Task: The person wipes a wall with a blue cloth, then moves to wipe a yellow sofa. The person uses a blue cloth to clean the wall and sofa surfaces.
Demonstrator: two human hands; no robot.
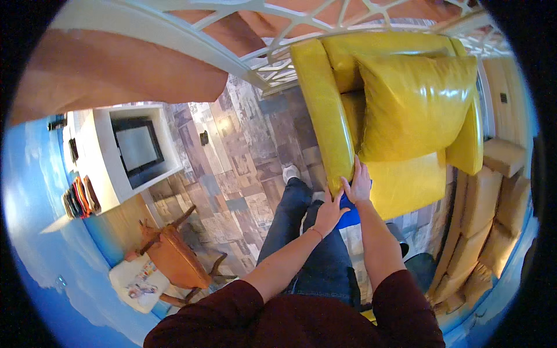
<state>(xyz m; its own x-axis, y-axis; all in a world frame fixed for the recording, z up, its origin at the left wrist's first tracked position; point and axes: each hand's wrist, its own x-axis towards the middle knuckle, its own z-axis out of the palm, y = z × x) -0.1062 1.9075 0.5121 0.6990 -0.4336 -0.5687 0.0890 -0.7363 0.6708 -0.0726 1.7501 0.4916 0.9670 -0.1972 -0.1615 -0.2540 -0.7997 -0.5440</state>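
Observation:
A yellow leather-look armchair [407, 185] stands before me, a large yellow cushion [413, 108] leaning on its seat. Both my hands are at the front end of its left armrest [324, 113]. My left hand [329, 213] touches the outer side, thumb spread away from the fingers. Along the inner top edge lies my right hand [360, 185], fingers stretched forward. Blue fabric [349, 215] shows below and between the hands and beside the right one. Whether the right palm presses or holds it is hidden.
A tan sofa [474, 222] runs along the right wall. On the left are a white cabinet [104, 161], an orange chair [180, 256] and a pale printed cushion [141, 282]. A white lattice partition [304, 21] stands behind the armchair. A small dark object [203, 138] is on the patchwork floor [237, 174].

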